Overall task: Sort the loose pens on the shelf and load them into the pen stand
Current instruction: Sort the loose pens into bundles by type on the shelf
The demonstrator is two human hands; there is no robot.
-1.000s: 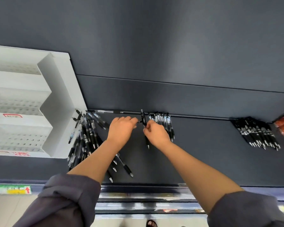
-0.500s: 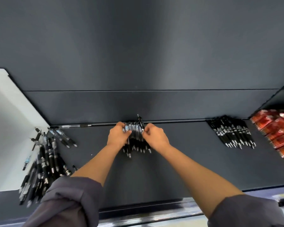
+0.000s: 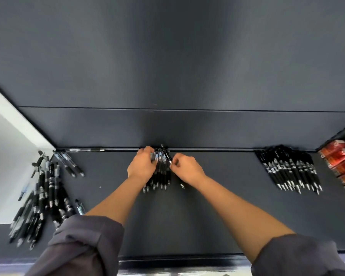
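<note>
Presently, a bundle of pens [image 3: 160,172] is found at the back of the shelf [image 3: 217,212], between both hands. Its left side is gripped by the curled fingers of the left hand [image 3: 140,166]; a single pen [image 3: 168,156] is pinched near its clip end by the right hand [image 3: 187,169]. The pens are judged light, rigid and smooth, prone to rolling; the rubber grip section is recommended for holding. The pen stand [image 3: 6,152] is noted far left, well apart.

red packets [image 3: 341,162] sit stacked at the far right, below a dark back panel [image 3: 167,128].
</note>
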